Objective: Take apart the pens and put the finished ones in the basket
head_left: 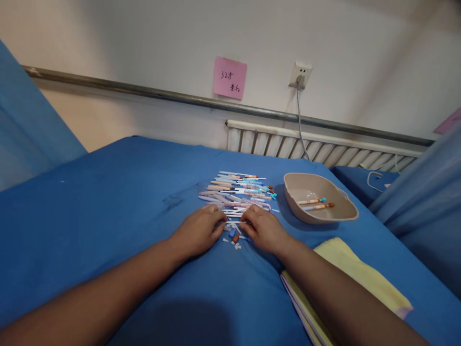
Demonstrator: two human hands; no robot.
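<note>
A thin white pen refill (233,222) stretches level between my two hands. My left hand (201,229) is closed, with its fingertips pinched at the left end. At the other end, the fingers of my right hand (265,228) are pinched as well. Just beyond the hands lie rows of pen parts: plain pen barrels (216,188) on the left, white refills in the middle and patterned barrels (254,182) on the right. Between my wrists are small loose pieces, including a blue one (232,232), a brown one (236,238) and several white bits (237,246).
A beige basin (317,180) with two assembled pens (319,207) stands to the right. A folded yellow cloth (349,262) lies under my right forearm. The blue sheet (108,202) covers the surface. Behind are a radiator (266,143), a rail and a socket (300,74) with a cable.
</note>
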